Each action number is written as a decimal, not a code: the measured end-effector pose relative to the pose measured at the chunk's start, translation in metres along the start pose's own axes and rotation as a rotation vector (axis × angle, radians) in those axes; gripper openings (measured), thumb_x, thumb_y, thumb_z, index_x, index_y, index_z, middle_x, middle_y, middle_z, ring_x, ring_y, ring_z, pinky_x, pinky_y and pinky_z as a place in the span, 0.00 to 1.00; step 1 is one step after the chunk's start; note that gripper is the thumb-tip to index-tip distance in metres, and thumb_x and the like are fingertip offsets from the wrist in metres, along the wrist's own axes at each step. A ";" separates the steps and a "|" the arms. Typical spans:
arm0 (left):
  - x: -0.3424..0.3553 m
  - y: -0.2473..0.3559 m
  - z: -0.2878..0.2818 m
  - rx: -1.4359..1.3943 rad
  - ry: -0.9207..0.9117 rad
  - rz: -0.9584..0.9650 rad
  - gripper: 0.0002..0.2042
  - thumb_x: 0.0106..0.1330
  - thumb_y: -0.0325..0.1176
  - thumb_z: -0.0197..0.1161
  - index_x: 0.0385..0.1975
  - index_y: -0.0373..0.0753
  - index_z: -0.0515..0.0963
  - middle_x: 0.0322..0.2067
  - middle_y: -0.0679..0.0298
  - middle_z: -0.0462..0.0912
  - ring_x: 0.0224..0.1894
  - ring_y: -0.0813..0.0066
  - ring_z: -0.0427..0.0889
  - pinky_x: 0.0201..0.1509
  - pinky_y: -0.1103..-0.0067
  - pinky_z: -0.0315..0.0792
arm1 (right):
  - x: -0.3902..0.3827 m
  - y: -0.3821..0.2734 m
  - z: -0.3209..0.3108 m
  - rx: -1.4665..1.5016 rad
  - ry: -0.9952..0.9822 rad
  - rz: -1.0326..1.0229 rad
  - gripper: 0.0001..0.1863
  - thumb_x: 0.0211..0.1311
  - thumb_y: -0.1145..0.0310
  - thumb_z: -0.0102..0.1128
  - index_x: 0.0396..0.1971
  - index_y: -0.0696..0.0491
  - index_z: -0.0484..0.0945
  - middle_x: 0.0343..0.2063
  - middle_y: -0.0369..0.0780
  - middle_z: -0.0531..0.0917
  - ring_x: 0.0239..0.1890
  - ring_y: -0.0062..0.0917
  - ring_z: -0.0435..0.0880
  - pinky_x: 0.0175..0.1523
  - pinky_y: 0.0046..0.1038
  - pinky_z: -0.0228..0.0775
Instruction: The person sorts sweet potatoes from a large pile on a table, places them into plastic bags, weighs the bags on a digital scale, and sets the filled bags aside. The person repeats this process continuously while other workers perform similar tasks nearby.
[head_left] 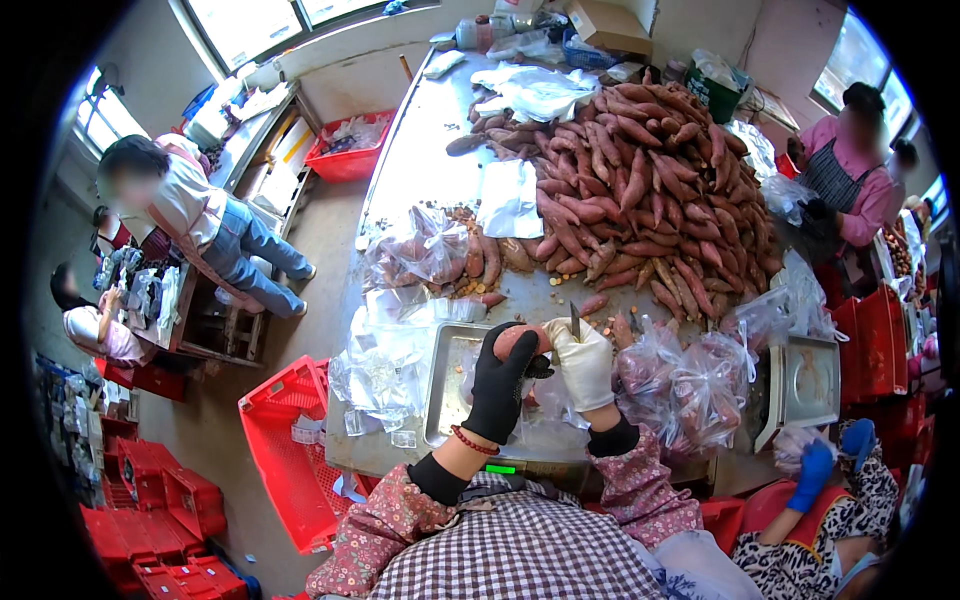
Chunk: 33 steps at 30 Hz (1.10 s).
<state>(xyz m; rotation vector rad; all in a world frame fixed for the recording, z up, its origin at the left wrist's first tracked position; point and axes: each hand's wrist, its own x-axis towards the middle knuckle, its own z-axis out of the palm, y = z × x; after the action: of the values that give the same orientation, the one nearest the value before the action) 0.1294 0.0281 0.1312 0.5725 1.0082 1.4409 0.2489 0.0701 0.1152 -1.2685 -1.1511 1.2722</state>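
Note:
My left hand [495, 385], in a black glove, is closed on a reddish sweet potato [521, 339] above a shallow metal tray [446, 400]. Beside it my right hand [584, 368], in a white glove, grips a small knife [575, 320] with the blade pointing up, near the potato's right end. Bagged sweet potatoes [700, 390] lie right of my hands, and loose clear bags [375, 380] lie to the left. A large heap of sweet potatoes [650, 190] fills the far part of the metal table [405, 170], next to white paper packets [508, 200].
A red crate [280, 450] stands at the table's lower left, more crates [195, 500] beyond. A worker [220, 230] bends at a side bench. Another worker [850, 190] stands back right; a co-worker's blue-gloved hand [812, 475] is at lower right. A second metal tray [808, 380] sits right.

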 end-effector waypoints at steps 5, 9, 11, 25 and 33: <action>0.003 0.005 -0.010 0.024 -0.129 -0.040 0.19 0.72 0.47 0.52 0.51 0.37 0.72 0.45 0.59 0.82 0.35 0.72 0.80 0.41 0.76 0.76 | 0.006 -0.006 -0.017 0.290 -0.180 0.258 0.13 0.69 0.62 0.57 0.42 0.56 0.82 0.20 0.30 0.79 0.14 0.08 0.64 0.20 0.15 0.56; 0.004 0.001 -0.012 -0.075 -0.115 -0.042 0.20 0.72 0.48 0.52 0.50 0.37 0.72 0.45 0.58 0.82 0.34 0.71 0.80 0.39 0.75 0.76 | -0.002 -0.018 -0.017 0.257 -0.179 0.180 0.15 0.70 0.63 0.56 0.50 0.56 0.79 0.21 0.30 0.80 0.15 0.07 0.65 0.20 0.12 0.55; 0.003 0.000 -0.009 -0.112 -0.083 -0.039 0.19 0.71 0.46 0.55 0.50 0.38 0.72 0.43 0.58 0.82 0.34 0.71 0.81 0.38 0.75 0.76 | 0.000 -0.017 -0.021 0.286 -0.169 0.192 0.15 0.69 0.65 0.57 0.49 0.57 0.79 0.24 0.30 0.81 0.18 0.07 0.69 0.23 0.11 0.60; -0.001 0.005 -0.002 0.067 -0.009 0.045 0.18 0.69 0.41 0.59 0.52 0.38 0.69 0.39 0.61 0.79 0.35 0.69 0.82 0.37 0.74 0.78 | -0.001 0.001 -0.008 0.143 -0.141 0.041 0.13 0.67 0.72 0.56 0.49 0.59 0.78 0.28 0.30 0.81 0.20 0.07 0.69 0.23 0.12 0.59; 0.001 0.005 -0.002 -0.027 -0.034 -0.007 0.17 0.69 0.41 0.59 0.51 0.38 0.70 0.39 0.61 0.79 0.35 0.71 0.81 0.36 0.75 0.77 | -0.004 -0.021 -0.027 0.280 -0.254 0.224 0.15 0.68 0.65 0.58 0.49 0.58 0.78 0.24 0.31 0.81 0.14 0.07 0.67 0.18 0.12 0.53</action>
<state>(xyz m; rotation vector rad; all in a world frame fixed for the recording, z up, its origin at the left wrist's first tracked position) 0.1247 0.0295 0.1343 0.5712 0.9616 1.4318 0.2758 0.0675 0.1364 -1.0698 -0.9786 1.7356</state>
